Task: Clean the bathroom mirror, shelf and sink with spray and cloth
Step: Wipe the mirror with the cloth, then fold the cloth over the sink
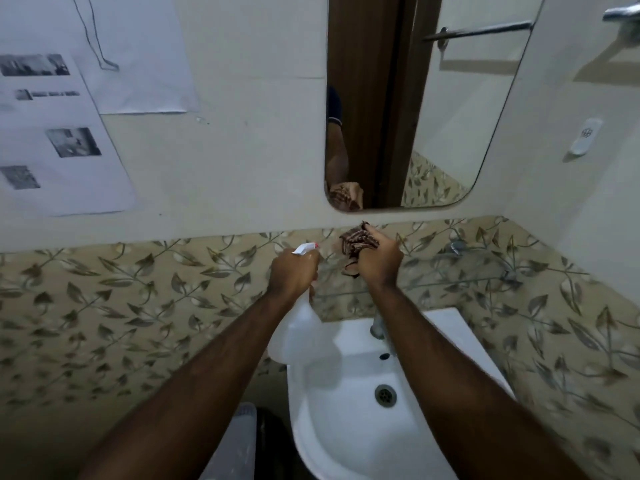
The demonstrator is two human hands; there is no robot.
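My left hand (293,273) grips the neck of a translucent white spray bottle (302,327), its nozzle pointing at the wall above the sink. My right hand (380,259) holds a bunched brown patterned cloth (356,242) just below the mirror's bottom edge. The mirror (450,109) hangs on the wall above and reflects my arm and the cloth. A clear glass shelf (450,282) runs along the leaf-patterned tiles under the mirror. The white sink (346,427) sits below my arms, with a metal tap (378,327) partly hidden by my right forearm.
Printed paper sheets (62,133) are stuck on the wall at the left. A white wall fitting (585,136) and a metal rail (623,15) are on the right wall. A dark bin and a white object (239,441) stand on the floor left of the sink.
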